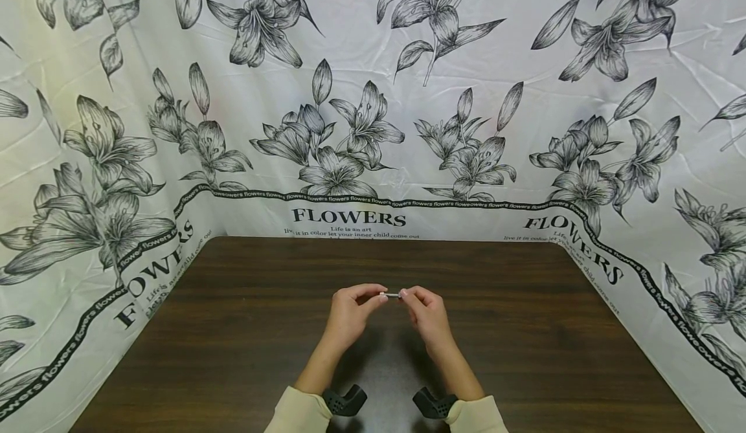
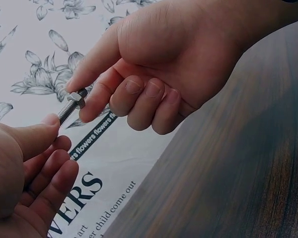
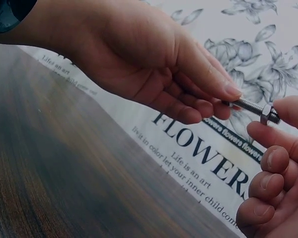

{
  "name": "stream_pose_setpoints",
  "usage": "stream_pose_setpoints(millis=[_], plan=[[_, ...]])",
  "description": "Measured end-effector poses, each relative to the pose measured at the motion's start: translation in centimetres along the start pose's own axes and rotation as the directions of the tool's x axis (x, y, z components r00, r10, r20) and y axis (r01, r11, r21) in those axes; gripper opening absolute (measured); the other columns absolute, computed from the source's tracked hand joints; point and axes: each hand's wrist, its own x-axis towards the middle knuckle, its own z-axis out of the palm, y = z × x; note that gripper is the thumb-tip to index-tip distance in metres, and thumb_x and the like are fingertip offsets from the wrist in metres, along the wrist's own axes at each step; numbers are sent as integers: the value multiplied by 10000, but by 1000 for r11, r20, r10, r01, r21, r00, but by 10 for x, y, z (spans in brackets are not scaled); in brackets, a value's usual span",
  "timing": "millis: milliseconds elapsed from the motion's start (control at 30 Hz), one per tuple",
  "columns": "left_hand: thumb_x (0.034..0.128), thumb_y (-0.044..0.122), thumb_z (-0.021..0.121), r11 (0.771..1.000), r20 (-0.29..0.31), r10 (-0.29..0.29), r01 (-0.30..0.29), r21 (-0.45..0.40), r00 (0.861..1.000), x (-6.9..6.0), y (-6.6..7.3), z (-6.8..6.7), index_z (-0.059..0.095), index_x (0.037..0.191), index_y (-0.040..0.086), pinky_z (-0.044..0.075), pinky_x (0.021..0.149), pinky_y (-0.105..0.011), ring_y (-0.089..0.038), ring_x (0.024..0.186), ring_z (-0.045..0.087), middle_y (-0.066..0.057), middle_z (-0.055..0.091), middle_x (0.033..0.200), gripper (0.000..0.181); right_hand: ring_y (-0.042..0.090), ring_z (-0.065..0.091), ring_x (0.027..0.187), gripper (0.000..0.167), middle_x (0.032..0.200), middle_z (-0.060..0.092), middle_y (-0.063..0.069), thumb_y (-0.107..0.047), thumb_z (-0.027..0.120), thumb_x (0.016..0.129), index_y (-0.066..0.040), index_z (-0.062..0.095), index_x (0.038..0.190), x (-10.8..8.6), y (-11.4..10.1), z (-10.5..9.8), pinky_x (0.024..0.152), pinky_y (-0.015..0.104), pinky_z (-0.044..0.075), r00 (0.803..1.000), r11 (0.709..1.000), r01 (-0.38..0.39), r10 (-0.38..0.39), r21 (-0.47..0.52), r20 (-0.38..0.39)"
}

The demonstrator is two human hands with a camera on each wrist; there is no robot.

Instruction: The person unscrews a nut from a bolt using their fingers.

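A metal bolt (image 1: 392,295) is held level between the two hands, above the table; its threaded shank (image 2: 65,113) shows in the left wrist view. My left hand (image 1: 348,313) pinches one end, its thumb (image 3: 223,85) lying along the shank and hiding most of that end. A hex nut (image 3: 267,114) sits on the thread near the other end. The right hand (image 1: 430,316) has its thumb and index fingertips around the nut (image 2: 77,99). The right hand's other fingers (image 2: 149,101) are curled in toward the palm.
Beneath the hands is a dark brown wooden table (image 1: 262,342). A white cloth (image 1: 361,51) with printed flowers and lettering hangs around its back and sides. Black wrist devices (image 1: 345,400) sit on both wrists, by the cream sleeves (image 1: 300,412).
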Motion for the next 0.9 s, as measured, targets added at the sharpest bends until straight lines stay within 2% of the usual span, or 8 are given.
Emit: stream_pose_setpoints(millis=[133,300,400,500,700,900], plan=[[837,5,735,1000,6,2,-2,2,1000,0,1,-1,742,946,13,525,679,-243,-217,763,644,-100,712,863,110,66,331,422,183,520,388,11,-24,579,961,-11,665,799,-4,-10,3,421,189,269,1000,1000,7,-7,2,1],[840,3,732,1000,6,6,-6,0,1000,0,1,-1,741,948,12,526,678,-242,-221,764,649,-107,711,865,108,67,351,432,138,531,398,9,-7,582,953,78,644,865,-4,-10,2,424,192,279,1000,1000,26,-26,7,13],[841,-1,730,1000,6,7,-7,1,1000,0,1,-2,740,951,1,527,678,-241,-224,765,650,-113,710,866,110,57,355,431,158,545,407,8,6,583,949,160,616,940,-4,-9,2,422,195,280,999,999,39,-39,27,33],[840,2,731,1000,5,6,-6,9,1000,0,1,-2,739,950,-1,522,672,-239,-225,759,644,-111,708,862,110,51,357,433,186,562,421,6,23,581,942,195,593,1012,-4,-9,1,428,192,285,997,998,51,-53,44,50],[839,5,733,1000,2,3,-3,8,1000,0,3,-2,740,947,4,514,661,-237,-235,745,633,-109,705,847,109,60,365,442,196,579,439,0,56,566,936,196,588,1070,-4,-8,-1,429,198,298,995,997,71,-74,40,67],[839,-3,732,1000,-4,1,-1,6,1000,0,2,-2,738,950,-15,514,663,-234,-235,749,637,-116,707,854,112,76,368,451,170,576,435,11,75,560,929,150,625,1067,-5,-8,-1,434,193,311,992,994,107,-107,13,74]])
